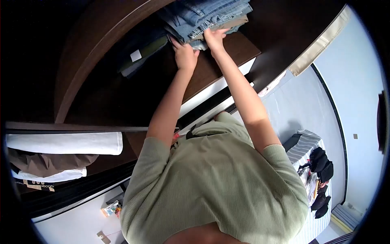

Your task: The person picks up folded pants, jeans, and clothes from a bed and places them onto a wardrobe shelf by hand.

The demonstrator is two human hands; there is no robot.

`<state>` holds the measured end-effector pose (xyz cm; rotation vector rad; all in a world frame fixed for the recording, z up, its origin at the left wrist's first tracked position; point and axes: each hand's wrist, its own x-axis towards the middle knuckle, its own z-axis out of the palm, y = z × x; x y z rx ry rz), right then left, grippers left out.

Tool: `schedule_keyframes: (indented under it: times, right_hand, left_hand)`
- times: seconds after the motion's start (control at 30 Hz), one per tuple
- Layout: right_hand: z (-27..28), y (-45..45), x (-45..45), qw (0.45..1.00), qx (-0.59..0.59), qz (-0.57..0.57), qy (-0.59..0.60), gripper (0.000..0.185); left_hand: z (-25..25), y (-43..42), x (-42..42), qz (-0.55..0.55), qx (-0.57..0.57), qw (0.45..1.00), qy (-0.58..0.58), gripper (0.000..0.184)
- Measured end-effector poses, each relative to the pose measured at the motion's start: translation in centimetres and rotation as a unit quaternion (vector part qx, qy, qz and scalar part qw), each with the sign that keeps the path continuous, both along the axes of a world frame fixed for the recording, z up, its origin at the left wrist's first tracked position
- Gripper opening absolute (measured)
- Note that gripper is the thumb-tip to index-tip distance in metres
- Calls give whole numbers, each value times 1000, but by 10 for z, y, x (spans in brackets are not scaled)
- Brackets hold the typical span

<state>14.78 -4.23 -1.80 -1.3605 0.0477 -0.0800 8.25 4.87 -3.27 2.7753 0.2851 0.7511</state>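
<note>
A stack of folded blue jeans [207, 16], one with a frayed edge, lies on the brown wooden shelf [239, 46] at the top of the view. My left hand [185, 55] is at the stack's lower left corner, its index finger and thumb apart and touching the lowest layers. At the front edge of the stack is my right hand [214, 40], fingers spread and pressed against the folded cloth. Left of the stack, a pile of dark and olive folded clothes [148, 51] with a white tag sits deeper in the shadowed compartment.
White and brown garments [65, 144] hang or lie in a lower compartment at the left. A curved brown panel [87, 53] rises beside the shelf. At the right, a striped bed [308, 140] carries black items and other clothes.
</note>
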Motion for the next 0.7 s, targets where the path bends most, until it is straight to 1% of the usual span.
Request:
schedule_keyframes:
  times: [0.1, 0.13, 0.17, 0.2, 0.23, 0.27, 0.33, 0.37, 0.4, 0.47, 0.5, 0.53, 0.57, 0.63, 0.67, 0.7]
  right_hand:
    - [2, -2, -2, 1000, 11, 13, 0, 112]
    - [3, -7, -4, 1000, 13, 22, -6, 112]
    - [5, -12, -6, 999, 16, 30, -11, 112]
    - [-2, -15, 0, 997, 38, 58, -34, 115]
    - [-6, -17, 1, 997, 49, 60, -31, 116]
    - [-5, -18, -2, 996, 60, 61, -28, 117]
    - [-6, -17, -10, 996, 65, 36, -58, 119]
    - [0, -16, -15, 995, 52, 15, -78, 118]
    - [6, -15, -20, 997, 46, 9, -63, 117]
    - [5, -8, -19, 998, 44, -10, -48, 115]
    - [2, -1, -16, 996, 54, -24, -68, 112]
    - [2, 6, -8, 998, 43, -31, -31, 111]
    - [3, 14, -1, 999, 31, -37, 5, 110]
    - [-3, 34, 31, 1000, 20, -9, 14, 114]
    - [-7, 45, 48, 1000, 14, 4, 17, 116]
    - [-22, 50, 60, 1000, 4, 26, 7, 117]
  left_hand:
    - [1, -3, -2, -5, -32, 999, -25, 94]
    - [1, -3, -4, -29, -52, 997, -49, 95]
    - [3, -6, -8, -31, -57, 997, -46, 97]
    - [5, -9, -14, -34, -61, 997, -42, 100]
    - [7, -11, -20, -36, -64, 997, -38, 102]
    - [6, -15, -25, -48, -56, 995, -68, 99]
    - [-3, -17, -23, -33, -60, 995, -66, 93]
    - [-7, -18, -21, -25, -62, 996, -67, 90]
    - [-8, -18, -18, -13, -17, 998, -66, 87]
    - [-10, -15, -11, 10, 12, 999, -27, 84]
    - [-10, -13, -7, 22, 28, 999, -9, 82]
    - [-11, -12, -2, 42, 35, 998, 16, 78]
    - [-12, -6, 7, 39, 36, 999, 14, 77]
    - [-18, 12, 24, 34, 32, 999, 11, 74]
    - [-19, 28, 36, 6, 66, 998, 3, 53]
    - [-30, 49, 55, -19, 11, 998, 58, 51]
